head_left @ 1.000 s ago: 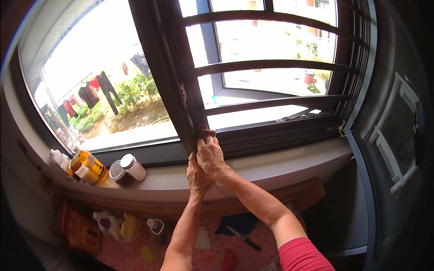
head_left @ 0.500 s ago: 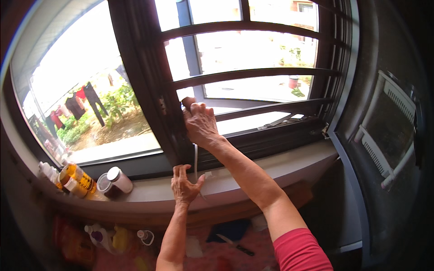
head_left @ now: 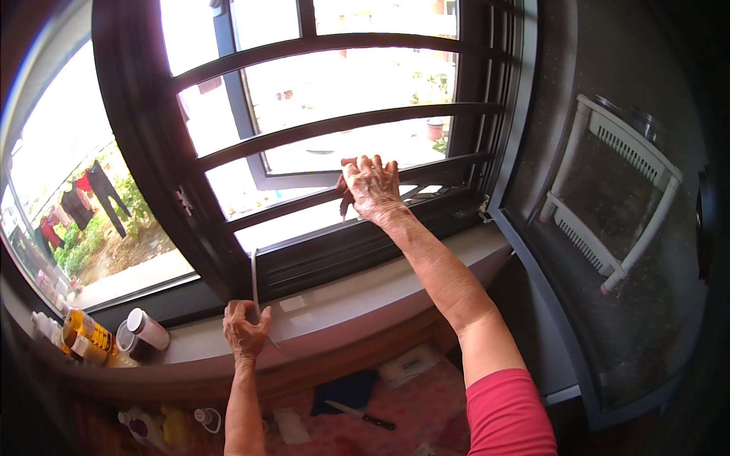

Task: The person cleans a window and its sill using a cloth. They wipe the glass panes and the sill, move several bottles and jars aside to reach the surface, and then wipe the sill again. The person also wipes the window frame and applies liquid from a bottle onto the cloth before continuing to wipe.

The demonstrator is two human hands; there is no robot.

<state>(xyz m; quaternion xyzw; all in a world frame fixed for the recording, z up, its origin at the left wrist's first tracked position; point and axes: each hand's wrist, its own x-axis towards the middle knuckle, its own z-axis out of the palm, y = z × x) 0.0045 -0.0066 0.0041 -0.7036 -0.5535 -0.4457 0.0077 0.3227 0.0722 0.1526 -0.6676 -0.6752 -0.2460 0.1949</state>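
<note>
My right hand [head_left: 374, 190] is at the lower window bar [head_left: 285, 213], fingers curled over it. Bunched under its fingers is a brown, cloth-like piece [head_left: 345, 201], mostly hidden by the hand. My left hand [head_left: 245, 331] rests on the edge of the window sill [head_left: 319, 308], thumb apart from the fingers, holding nothing. A thin white cord [head_left: 255, 281] comes down over the frame and passes beside the left thumb. Behind the bars, a window sash [head_left: 247, 114] stands swung outward.
Bottles [head_left: 87, 327] and a white-lidded jar [head_left: 148, 328] stand at the sill's left end. Below lie a knife [head_left: 357, 414], a dark blue cloth [head_left: 346, 391] and several containers. At right is a dark panel with a white plastic rack [head_left: 639, 148] behind it.
My right hand has moved right along the bar, away from the upright frame, with the brown piece. The left hand stays on the sill by the cord. The whole view has shifted rightward.
</note>
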